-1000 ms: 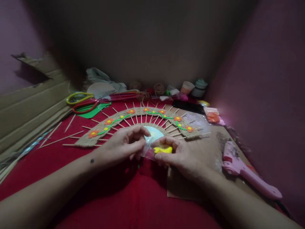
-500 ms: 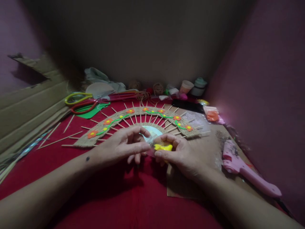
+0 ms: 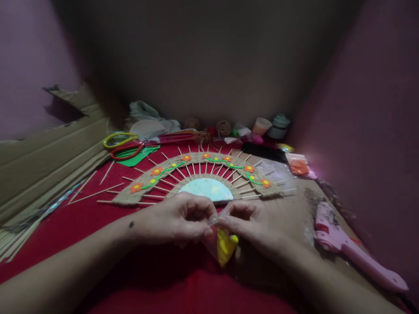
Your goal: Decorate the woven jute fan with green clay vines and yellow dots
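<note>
My left hand (image 3: 186, 218) pinches the top edge of a small clear plastic bag. Its other side is between the fingers of my right hand (image 3: 250, 222). Yellow clay (image 3: 226, 246) shows in the bag, which hangs below my fingertips. Just beyond my hands lies a half-round woven piece with sticks (image 3: 196, 158), decorated with orange flowers and green vines. A pale blue half disc (image 3: 206, 189) sits at its centre.
A pink glue gun (image 3: 356, 250) lies on cardboard at the right. Yellow- and red-handled scissors (image 3: 126, 152) rest on green sheets at the left. Twine, a cup (image 3: 262, 126) and a jar (image 3: 280, 126) line the back. Loose sticks (image 3: 94, 193) lie at left.
Both hands have come lower in the view, uncovering the blue half disc. The bag with the yellow clay now hangs down below my fingers. The whole view has shifted slightly.
</note>
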`<state>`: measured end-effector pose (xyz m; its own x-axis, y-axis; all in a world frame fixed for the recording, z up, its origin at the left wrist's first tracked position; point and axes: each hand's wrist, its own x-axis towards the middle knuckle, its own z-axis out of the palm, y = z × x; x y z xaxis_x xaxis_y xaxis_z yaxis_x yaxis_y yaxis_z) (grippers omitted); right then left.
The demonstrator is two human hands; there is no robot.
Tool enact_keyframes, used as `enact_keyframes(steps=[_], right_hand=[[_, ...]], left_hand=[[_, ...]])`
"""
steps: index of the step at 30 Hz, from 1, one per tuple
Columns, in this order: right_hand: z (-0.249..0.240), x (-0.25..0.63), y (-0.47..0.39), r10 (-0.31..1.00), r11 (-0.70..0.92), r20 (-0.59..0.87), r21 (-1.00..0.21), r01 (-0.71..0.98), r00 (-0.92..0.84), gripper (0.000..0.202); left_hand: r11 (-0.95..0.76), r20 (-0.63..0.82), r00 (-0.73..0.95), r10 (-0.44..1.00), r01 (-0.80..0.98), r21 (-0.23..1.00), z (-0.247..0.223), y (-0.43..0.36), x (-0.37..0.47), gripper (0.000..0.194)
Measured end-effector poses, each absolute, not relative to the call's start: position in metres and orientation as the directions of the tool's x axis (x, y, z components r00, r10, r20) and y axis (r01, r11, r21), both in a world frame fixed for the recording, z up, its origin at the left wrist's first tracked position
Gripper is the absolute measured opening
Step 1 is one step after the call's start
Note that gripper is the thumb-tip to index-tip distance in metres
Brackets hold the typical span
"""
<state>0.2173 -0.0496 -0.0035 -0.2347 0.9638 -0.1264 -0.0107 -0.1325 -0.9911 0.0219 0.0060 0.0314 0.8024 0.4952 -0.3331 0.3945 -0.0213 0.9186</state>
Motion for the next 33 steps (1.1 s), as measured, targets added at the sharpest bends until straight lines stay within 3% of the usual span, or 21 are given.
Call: enact_keyframes(steps=[4,11,26,33], right_hand=[[-0.002,0.214,-0.051,0.969,-0.154,-0.155,-0.988,0.023,-0.191,0.021],[0.006,0.215,-0.049,0.968,-0.197,-0.197,-0.98,0.016,-0.157,0.023],[0.001,0.214,-0.052,0.94,-0.221,-0.182,-0.969,-0.107,-0.287,0.018],[0.01,0.211,-0.053,0.938,-0.285,-0.274,-0.958,-0.021,-0.212,0.022]], left_hand=[[-0.029,-0.339,0.78,0.526,0.415,0.909,0.033,0.005,0.023,0.016],[0.019,-0.425,0.747,0.511,0.485,0.875,0.029,0.014,0.021,0.034],[0.021,-0.384,0.759,0.526,0.439,0.898,0.033,0.009,0.024,0.025],[-0.032,-0.385,0.751,0.537,0.474,0.88,0.028,0.011,0.024,0.032]])
